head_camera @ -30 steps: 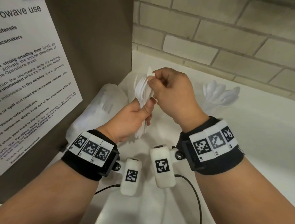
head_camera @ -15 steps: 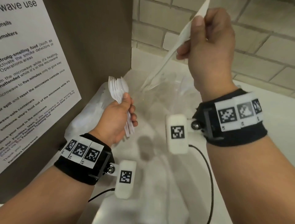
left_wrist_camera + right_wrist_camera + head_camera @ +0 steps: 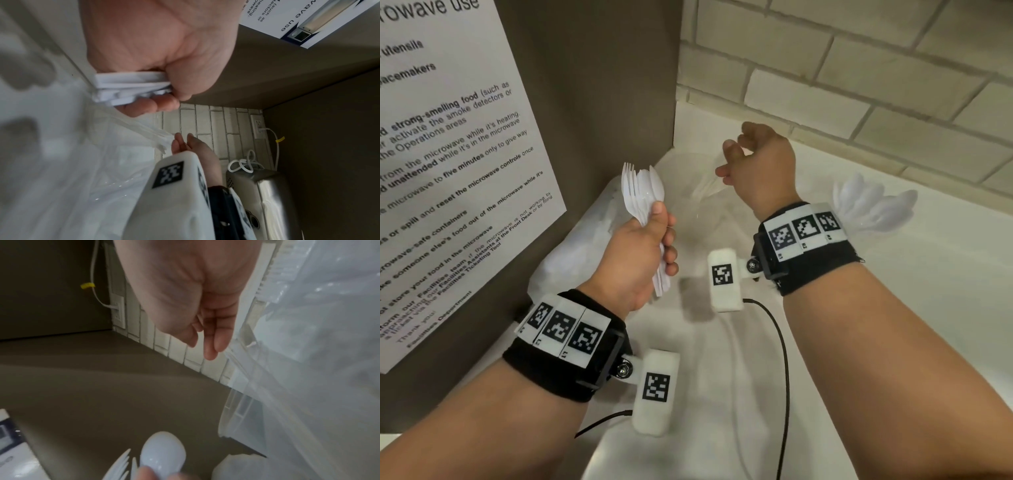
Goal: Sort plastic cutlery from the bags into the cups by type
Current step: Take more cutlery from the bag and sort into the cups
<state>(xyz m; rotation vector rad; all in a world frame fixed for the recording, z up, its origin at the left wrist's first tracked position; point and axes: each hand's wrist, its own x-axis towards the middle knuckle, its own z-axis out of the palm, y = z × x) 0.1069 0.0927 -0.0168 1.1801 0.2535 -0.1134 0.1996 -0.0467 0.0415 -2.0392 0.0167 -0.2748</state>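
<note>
My left hand (image 3: 659, 236) grips a bundle of white plastic forks and spoons (image 3: 642, 192) by the handles, heads up. In the left wrist view the handle ends (image 3: 131, 87) stick out of the left hand's fist (image 3: 160, 48). My right hand (image 3: 750, 161) hangs over the counter with relaxed, straight fingers (image 3: 209, 344) and holds nothing. A crumpled clear bag (image 3: 702, 192) sags just beside those fingers (image 3: 180, 142). At the right, several white spoon bowls (image 3: 873, 205) stand up together; the cup under them is hidden by my right wrist.
A second white bag (image 3: 599, 222) lies against the brown cabinet side (image 3: 602, 85), which carries a microwave notice (image 3: 448, 154). A brick wall (image 3: 859, 68) runs behind the white counter (image 3: 945, 291). A steel appliance (image 3: 267, 194) and a wall socket (image 3: 258, 128) stand farther right.
The right hand pulled the clear bag up off the cutlery, then came down and let it go; the bag now slumps. The left hand keeps the bundle and has drawn slightly left.
</note>
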